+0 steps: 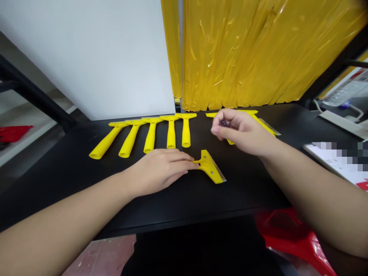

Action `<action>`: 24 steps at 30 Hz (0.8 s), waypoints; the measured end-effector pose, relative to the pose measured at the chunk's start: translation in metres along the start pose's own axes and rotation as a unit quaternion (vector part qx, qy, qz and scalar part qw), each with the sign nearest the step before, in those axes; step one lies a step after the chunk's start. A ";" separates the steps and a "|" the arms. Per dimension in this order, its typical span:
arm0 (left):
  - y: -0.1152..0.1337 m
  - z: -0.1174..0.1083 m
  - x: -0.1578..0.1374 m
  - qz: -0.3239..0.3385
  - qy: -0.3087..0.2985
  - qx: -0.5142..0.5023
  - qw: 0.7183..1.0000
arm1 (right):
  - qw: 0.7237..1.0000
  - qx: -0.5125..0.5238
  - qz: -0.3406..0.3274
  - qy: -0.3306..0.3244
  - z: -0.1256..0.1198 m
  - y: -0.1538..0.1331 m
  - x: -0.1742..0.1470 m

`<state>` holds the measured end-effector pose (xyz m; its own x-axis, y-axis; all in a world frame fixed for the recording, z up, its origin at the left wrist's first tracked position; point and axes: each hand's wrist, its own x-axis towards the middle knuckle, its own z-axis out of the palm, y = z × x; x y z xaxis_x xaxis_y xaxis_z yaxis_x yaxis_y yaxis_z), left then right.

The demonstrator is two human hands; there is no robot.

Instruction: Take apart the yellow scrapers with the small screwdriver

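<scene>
My left hand is wrapped round the handle of a yellow scraper, whose head points right. Two screws and a thin metal blade edge show on that head. My right hand hovers up and to the right with curled fingers, closed on a small dark purple thing that I cannot make out further. Behind the right hand, more yellow scraper parts are partly hidden, one with a blade edge at its right. Several yellow scrapers lie in a row at the back left, handles toward me.
Everything lies on a black tabletop. A white panel and yellow plastic strips stand along its back edge. A phone-like device rests at the right. Red plastic hangs below the front edge.
</scene>
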<state>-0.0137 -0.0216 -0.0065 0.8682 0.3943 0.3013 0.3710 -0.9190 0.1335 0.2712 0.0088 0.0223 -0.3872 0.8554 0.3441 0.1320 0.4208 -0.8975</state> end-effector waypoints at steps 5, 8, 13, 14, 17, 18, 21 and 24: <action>0.001 0.001 0.000 0.000 0.017 0.008 1.000 | 0.963 -0.242 0.081 -0.080 -0.007 0.001 -0.001; 0.000 0.002 0.000 0.004 0.026 0.011 1.000 | 0.926 -0.315 0.139 -0.156 -0.011 0.000 -0.001; -0.001 0.003 -0.001 -0.002 0.050 0.022 0.999 | 0.903 -0.280 0.244 -0.217 -0.011 -0.004 0.000; -0.001 0.003 -0.001 -0.004 0.053 0.023 0.998 | 0.900 -0.248 0.272 -0.232 -0.011 -0.005 0.000; 0.000 0.003 -0.001 -0.010 0.064 0.025 0.998 | 0.902 -0.150 0.319 -0.248 -0.009 -0.007 -0.001; 0.000 0.003 -0.001 -0.011 0.066 0.025 0.997 | 0.906 -0.123 0.320 -0.248 -0.009 -0.007 -0.001; 0.001 0.003 0.000 -0.012 0.066 0.025 0.997 | 0.912 -0.057 0.311 -0.261 -0.009 -0.002 -0.002; 0.001 0.003 0.000 -0.009 0.062 0.023 0.998 | 0.911 -0.006 0.299 -0.283 -0.011 0.005 -0.003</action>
<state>-0.0118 -0.0223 -0.0094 0.8148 0.4059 0.4140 0.4036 -0.9097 0.0977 0.2829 0.0114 0.0197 -0.6500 0.6420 -0.4066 0.4832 -0.0638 -0.8732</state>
